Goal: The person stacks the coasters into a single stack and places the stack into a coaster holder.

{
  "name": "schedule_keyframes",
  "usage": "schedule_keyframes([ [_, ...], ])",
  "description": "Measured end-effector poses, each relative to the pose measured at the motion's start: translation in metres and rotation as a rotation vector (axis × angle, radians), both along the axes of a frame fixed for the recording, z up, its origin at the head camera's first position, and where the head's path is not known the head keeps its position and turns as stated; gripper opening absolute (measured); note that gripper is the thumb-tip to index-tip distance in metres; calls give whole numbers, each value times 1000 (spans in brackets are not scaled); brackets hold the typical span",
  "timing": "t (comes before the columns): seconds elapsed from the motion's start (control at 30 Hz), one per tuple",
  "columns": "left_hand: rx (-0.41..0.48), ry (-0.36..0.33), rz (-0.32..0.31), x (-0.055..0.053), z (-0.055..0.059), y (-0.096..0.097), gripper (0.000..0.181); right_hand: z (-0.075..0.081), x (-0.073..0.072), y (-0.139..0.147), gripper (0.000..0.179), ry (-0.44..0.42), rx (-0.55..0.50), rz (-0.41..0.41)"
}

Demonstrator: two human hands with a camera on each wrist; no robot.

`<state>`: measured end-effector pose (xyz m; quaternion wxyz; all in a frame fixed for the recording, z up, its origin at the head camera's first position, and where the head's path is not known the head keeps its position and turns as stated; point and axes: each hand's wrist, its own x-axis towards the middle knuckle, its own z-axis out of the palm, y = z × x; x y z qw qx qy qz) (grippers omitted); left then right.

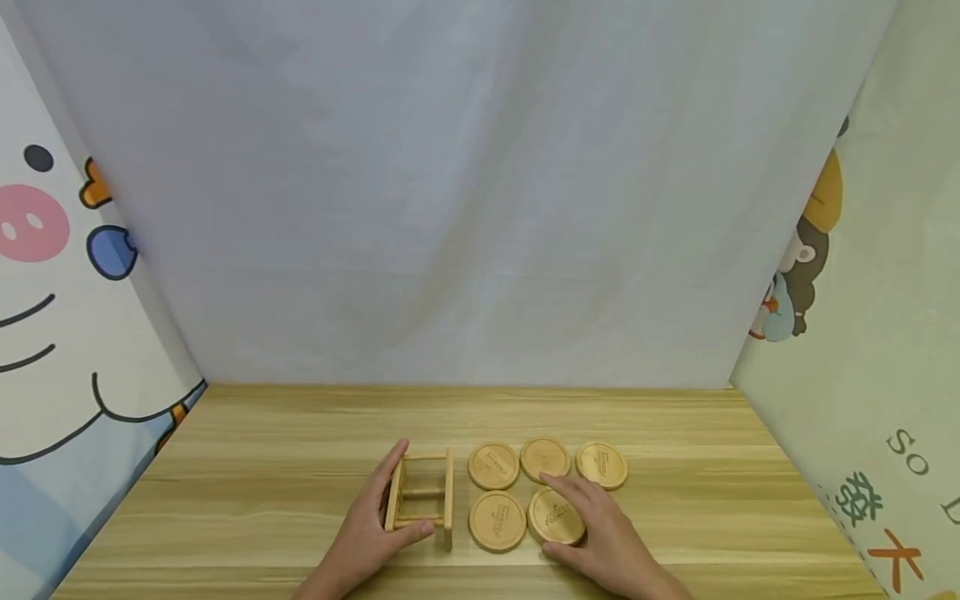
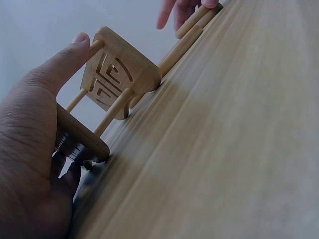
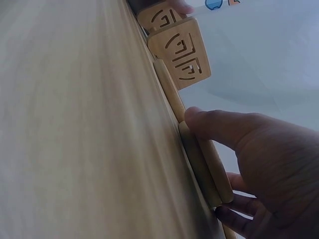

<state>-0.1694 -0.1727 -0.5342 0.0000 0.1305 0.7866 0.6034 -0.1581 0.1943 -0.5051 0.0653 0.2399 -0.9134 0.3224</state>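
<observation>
My left hand (image 1: 367,525) grips a small wooden coaster holder (image 1: 449,492), thumb over its near side and fingers round its left panel. The holder has two upright panels joined by round rods; cut-out line patterns show on a panel in the left wrist view. To its right, my right hand (image 1: 611,533) pinches a round wooden coaster (image 1: 557,515) by the edge, thumb at the near side. Beneath that one lies a second coaster (image 3: 196,154), seen edge-on in the right wrist view. Left of the pair, another coaster (image 1: 497,522) rests flat.
Along the back lie three more round coasters: the left one (image 1: 493,465), the middle one (image 1: 545,458) and the right one (image 1: 602,465). All rest on a wood-grain table (image 1: 300,433). A pale cloth (image 1: 465,208) hangs behind, with printed panels at both sides.
</observation>
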Motion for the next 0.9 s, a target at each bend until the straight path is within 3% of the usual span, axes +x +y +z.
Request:
schedule_keyframes([
  [0.47, 2, -2, -1, 0, 0, 1, 110, 3, 1, -1, 91, -28, 3, -23],
  [0.9, 57, -39, -14, 2, 3, 1, 110, 2, -2, -5, 91, 174, -66, -16],
])
